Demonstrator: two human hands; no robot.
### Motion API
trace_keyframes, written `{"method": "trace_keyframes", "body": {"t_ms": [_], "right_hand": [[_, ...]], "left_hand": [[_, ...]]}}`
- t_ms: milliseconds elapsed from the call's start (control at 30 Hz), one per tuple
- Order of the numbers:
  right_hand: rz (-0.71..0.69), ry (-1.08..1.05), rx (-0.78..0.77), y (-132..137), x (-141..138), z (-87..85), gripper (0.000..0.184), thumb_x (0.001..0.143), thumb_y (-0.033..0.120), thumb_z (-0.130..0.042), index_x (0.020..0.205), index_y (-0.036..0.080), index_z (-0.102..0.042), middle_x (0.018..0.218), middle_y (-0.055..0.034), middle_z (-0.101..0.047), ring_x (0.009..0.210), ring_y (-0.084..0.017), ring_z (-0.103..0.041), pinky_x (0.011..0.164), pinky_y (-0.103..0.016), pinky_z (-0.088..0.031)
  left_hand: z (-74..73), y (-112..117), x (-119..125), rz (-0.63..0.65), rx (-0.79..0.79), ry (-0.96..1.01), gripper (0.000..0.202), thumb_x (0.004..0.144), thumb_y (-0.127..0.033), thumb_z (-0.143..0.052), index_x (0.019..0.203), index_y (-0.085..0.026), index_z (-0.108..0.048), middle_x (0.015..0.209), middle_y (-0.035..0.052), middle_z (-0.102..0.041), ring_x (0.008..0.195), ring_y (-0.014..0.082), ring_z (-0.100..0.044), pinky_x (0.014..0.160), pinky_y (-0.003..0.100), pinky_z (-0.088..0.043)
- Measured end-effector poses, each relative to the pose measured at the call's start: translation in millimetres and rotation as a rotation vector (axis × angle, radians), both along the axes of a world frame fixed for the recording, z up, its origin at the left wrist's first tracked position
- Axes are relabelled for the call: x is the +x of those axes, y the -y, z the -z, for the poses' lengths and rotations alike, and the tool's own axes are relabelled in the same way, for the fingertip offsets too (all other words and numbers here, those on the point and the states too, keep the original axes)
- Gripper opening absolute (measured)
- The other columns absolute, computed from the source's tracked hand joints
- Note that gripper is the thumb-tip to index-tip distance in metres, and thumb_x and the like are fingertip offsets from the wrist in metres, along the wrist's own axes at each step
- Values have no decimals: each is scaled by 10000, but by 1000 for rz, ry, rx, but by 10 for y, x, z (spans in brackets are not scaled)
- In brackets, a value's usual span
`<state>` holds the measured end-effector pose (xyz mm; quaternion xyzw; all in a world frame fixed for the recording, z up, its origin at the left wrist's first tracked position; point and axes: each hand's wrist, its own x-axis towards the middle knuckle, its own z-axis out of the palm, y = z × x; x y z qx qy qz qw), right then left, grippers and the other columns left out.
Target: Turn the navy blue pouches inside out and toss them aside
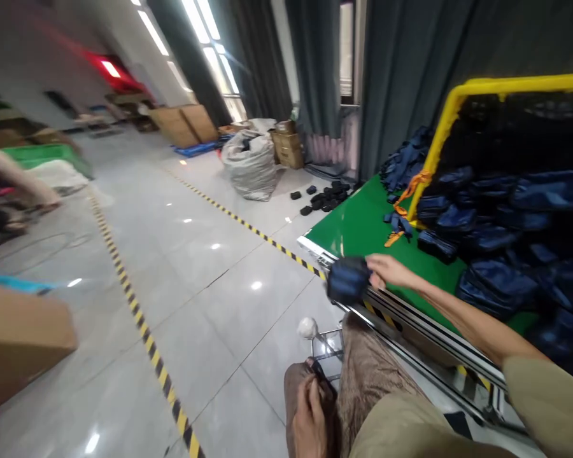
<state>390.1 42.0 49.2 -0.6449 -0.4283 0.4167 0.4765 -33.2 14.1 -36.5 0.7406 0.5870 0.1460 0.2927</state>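
My right hand (389, 271) reaches out over the edge of a green-topped table (358, 222) and grips a small dark blue pouch (347, 280), fingers wrapped round its right side. My left hand (310, 413) rests low by my knee, fingers curled onto a thin black item (322, 374) that is too small to name. A large heap of dark blue pouches (496, 222) lies on the green table to the right of my right arm.
A yellow tube frame (439, 133) stands over the heap. Black pieces (325, 197) lie on the grey floor beyond the table. A white sack (251, 162), cardboard boxes (286, 146), a brown box (19, 337) at left and yellow-black floor tape (138, 312).
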Motion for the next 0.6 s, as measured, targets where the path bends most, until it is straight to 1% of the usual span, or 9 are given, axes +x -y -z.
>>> {"method": "trace_keyframes", "body": {"t_ms": [33, 67, 133, 200, 300, 367, 467, 533, 600], "right_hand": [[224, -38, 96, -70, 195, -62, 402, 1065, 446, -647, 1347, 170, -719, 790, -46, -809, 635, -205, -744, 582, -267, -577], [386, -52, 177, -92, 370, -96, 465, 1059, 422, -659, 1460, 188, -678, 976, -85, -856, 794, -217, -800, 672, -290, -636], [513, 60, 237, 19, 617, -71, 524, 1052, 374, -662, 1553, 225, -639, 1198, -102, -859, 993, -241, -821, 797, -339, -679], [506, 290, 194, 320, 701, 54, 448, 1059, 326, -651, 1497, 249, -703, 1269, -91, -854, 1099, -266, -814, 942, -405, -677], [486, 635, 67, 1012, 655, 288, 337, 1086, 300, -627, 1380, 268, -788, 1342, -93, -839, 1213, -298, -790, 1110, -465, -614], [597, 777, 3, 1570, 642, 385, 342, 1113, 324, -577, 1373, 255, -787, 1389, -115, -817, 1272, -313, -764, 1138, -473, -592], [959, 899, -132, 2493, 737, 390, 365, 1132, 378, -509, 1317, 210, -774, 1343, -163, -810, 1245, -330, -748, 1132, -478, -575], [1246, 938, -289, 3115, 824, 336, 367, 1126, 417, -513, 1291, 191, -751, 1295, -186, -801, 1203, -343, -736, 1114, -489, -567], [1486, 921, -484, 3664, 870, 293, 392, 1123, 456, -537, 1336, 173, -705, 1324, -208, -775, 1263, -367, -706, 1127, -506, -547]], "left_hand": [[19, 16, 11, -81, -38, 65, 414, 1137, -467, -389, 1347, -295, -702, 1298, 90, -859, 1149, 309, -835, 941, 406, -650], [39, 39, 29, -154, -85, 124, 429, 1128, -539, -416, 1334, -287, -696, 1260, 97, -862, 1119, 313, -833, 936, 408, -639], [88, 98, 76, -216, -135, 140, 473, 1093, -626, -472, 1340, -289, -693, 1203, 102, -859, 1095, 330, -821, 937, 420, -614], [153, 164, 127, -204, -151, 106, 490, 1063, -648, -499, 1337, -293, -697, 1114, 98, -849, 1060, 351, -810, 899, 425, -597], [266, 240, 190, -164, -186, 77, 528, 1032, -680, -516, 1332, -285, -695, 957, 79, -812, 941, 365, -785, 794, 419, -564], [328, 265, 226, -135, -215, 59, 569, 1016, -705, -533, 1357, -280, -699, 929, 69, -789, 921, 362, -766, 774, 415, -544], [381, 267, 280, -90, -259, 60, 633, 994, -740, -565, 1407, -280, -700, 915, 44, -752, 926, 344, -746, 801, 415, -536], [409, 252, 317, -47, -278, 92, 650, 980, -750, -583, 1408, -274, -698, 884, 26, -721, 921, 333, -738, 826, 417, -537], [451, 220, 354, -16, -282, 107, 648, 965, -755, -598, 1383, -270, -699, 881, 26, -715, 931, 335, -738, 837, 423, -541]]}}
